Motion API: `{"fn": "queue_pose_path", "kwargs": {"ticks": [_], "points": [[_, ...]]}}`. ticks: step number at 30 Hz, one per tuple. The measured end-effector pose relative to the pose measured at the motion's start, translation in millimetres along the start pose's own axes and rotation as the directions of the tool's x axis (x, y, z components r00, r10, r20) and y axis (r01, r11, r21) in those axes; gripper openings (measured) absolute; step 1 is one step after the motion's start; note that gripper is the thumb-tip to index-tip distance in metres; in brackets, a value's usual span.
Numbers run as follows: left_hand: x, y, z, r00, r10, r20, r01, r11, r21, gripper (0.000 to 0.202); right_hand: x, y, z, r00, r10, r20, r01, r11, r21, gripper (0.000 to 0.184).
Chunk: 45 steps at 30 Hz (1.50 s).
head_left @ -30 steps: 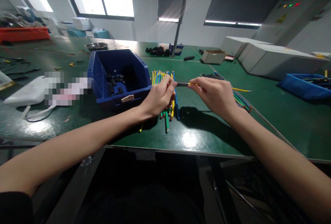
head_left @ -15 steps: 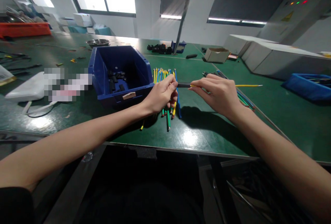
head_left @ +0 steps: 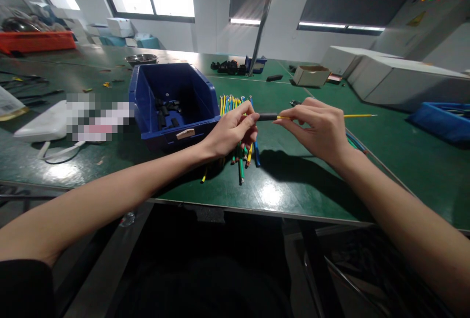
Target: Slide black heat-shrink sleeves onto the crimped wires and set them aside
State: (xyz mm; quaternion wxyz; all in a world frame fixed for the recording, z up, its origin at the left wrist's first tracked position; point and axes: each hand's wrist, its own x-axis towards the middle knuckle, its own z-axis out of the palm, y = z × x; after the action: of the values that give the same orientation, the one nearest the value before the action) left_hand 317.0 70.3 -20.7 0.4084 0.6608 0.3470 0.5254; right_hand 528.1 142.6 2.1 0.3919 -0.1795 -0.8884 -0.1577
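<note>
Two hands: left hand (head_left: 231,132) pinches black sleeve (head_left: 267,116), right hand (head_left: 319,129) grips yellow wire (head_left: 358,115); blue bin (head_left: 172,98) just left; table edge (head_left: 257,210) below.

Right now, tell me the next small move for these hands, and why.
Probably slide the sleeve rightward along the wire. The left hand pinches the sleeve's left end, the right hand grips the wire right beside it, and the wire enters the sleeve's open end.

Bright window backlight, tabletop glare, edge distortion
</note>
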Motion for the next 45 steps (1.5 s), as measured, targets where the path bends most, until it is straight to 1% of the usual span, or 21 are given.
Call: {"fn": "queue_pose_path", "kwargs": {"ticks": [3, 7, 9, 15, 20, 26, 31, 33, 37, 42, 44, 45], "points": [[1.4, -0.6, -0.5, 1.0, 0.014, 0.014, -0.013, 0.999, -0.043, 0.034, 0.8, 3.0, -0.2, 1.0, -0.016, -0.006, 0.016, 0.998, 0.061, 0.019], [2.6, -0.8, -1.3, 0.999, 0.01, 0.034, -0.008, 0.998, -0.064, 0.037, 1.6, 1.5, 0.4, 1.0, -0.02, 0.023, 0.018, 0.993, 0.119, 0.015], [2.9, -0.6, -1.4, 1.0, 0.004, 0.029, -0.002, 0.998, -0.063, 0.038, 1.9, -0.4, 0.9, 1.0, -0.029, 0.011, 0.028, 0.993, 0.116, 0.014], [3.3, 1.0, 1.2, 1.0, -0.007, 0.024, 0.01, 0.993, -0.114, 0.045, 2.6, -2.0, 2.0, 0.995, -0.051, -0.081, 0.06, 0.992, 0.111, 0.011], [3.8, 0.8, 1.8, 1.0, -0.011, 0.015, 0.013, 0.991, -0.132, 0.049, 2.1, -1.2, 4.1, 0.996, -0.047, -0.08, 0.056, 0.992, 0.117, 0.011], [4.0, -0.2, 2.6, 1.0, -0.01, 0.011, 0.012, 0.993, -0.115, 0.049, 0.9, -0.7, 3.7, 0.999, -0.011, -0.033, 0.014, 0.995, 0.098, 0.016], [5.1, -0.6, 1.6, 0.999, -0.02, -0.03, 0.018, 0.998, -0.065, 0.046, 2.3, -4.1, 0.6, 0.998, 0.057, 0.024, -0.059, 0.992, 0.111, 0.023], [5.3, -0.5, 0.8, 0.999, -0.023, -0.037, 0.021, 0.998, -0.057, 0.043, 2.8, -5.9, 0.3, 0.997, 0.066, 0.05, -0.071, 0.993, 0.093, 0.022], [4.2, -1.1, -0.1, 0.999, -0.026, -0.04, 0.023, 0.998, -0.058, 0.038, 2.6, -8.3, 0.8, 0.998, 0.051, 0.049, -0.055, 0.995, 0.081, 0.021], [2.2, 0.9, 1.1, 0.999, -0.033, -0.035, 0.03, 0.997, -0.068, 0.035, 3.2, -8.4, -0.6, 0.999, -0.028, 0.03, 0.024, 0.993, 0.119, 0.02], [1.5, 5.3, 2.2, 0.997, -0.003, -0.072, 0.0, 0.999, -0.039, 0.031, 4.2, -6.3, -2.4, 0.999, -0.014, 0.046, 0.008, 0.992, 0.128, 0.021], [0.9, 8.2, 3.0, 0.993, 0.023, -0.112, -0.024, 1.0, -0.013, 0.03, 4.7, -4.6, -3.6, 0.998, 0.014, 0.054, -0.02, 0.993, 0.118, 0.022]]}}
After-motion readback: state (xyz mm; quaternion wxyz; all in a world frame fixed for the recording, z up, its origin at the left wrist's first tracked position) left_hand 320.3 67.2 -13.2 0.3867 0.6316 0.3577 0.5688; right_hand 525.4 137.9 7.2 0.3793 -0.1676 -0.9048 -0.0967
